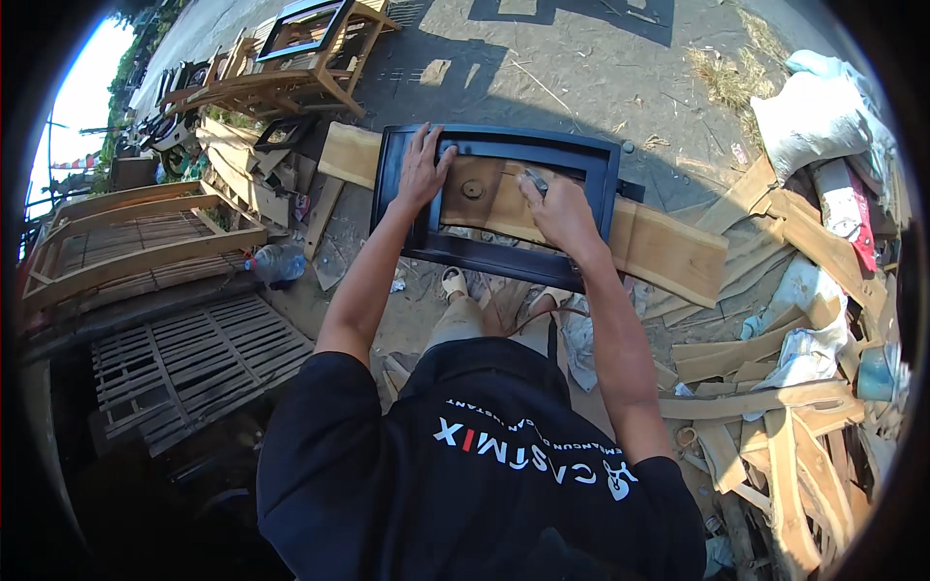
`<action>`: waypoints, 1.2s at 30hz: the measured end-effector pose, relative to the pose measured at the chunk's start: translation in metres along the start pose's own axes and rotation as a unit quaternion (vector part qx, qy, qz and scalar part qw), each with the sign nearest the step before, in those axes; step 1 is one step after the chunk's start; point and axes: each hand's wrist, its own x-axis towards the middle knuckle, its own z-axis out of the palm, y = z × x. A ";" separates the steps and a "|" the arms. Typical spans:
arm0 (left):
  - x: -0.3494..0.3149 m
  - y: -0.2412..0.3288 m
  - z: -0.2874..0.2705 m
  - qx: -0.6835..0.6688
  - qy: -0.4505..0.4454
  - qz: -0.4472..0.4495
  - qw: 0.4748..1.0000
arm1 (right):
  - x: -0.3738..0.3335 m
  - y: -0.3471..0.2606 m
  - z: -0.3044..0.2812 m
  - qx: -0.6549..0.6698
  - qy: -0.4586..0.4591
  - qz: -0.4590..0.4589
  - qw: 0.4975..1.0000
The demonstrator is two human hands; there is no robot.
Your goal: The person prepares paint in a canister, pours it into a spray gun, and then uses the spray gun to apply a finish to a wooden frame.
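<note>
Black frame (pixel 504 257) under both hands, white sacks (pixel 809 121) right

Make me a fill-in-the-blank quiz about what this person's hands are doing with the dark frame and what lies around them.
1. The left hand lies flat on the dark ____.
2. The frame rests across a wooden ____.
3. The right hand presses a small grey pad against the frame's ____ edge.
4. A clear plastic ____ lies on the ground to the person's left.

Missing words: frame; plank; inner; bottle

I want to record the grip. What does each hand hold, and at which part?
The left hand lies flat on the dark frame, at its left side. The right hand holds a small grey object; the exact hold cannot be told.
</note>
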 end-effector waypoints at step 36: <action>-0.415 -0.387 -0.294 -0.267 0.192 -0.437 0.837 | 0.085 -0.438 0.668 0.176 -0.269 0.007 0.947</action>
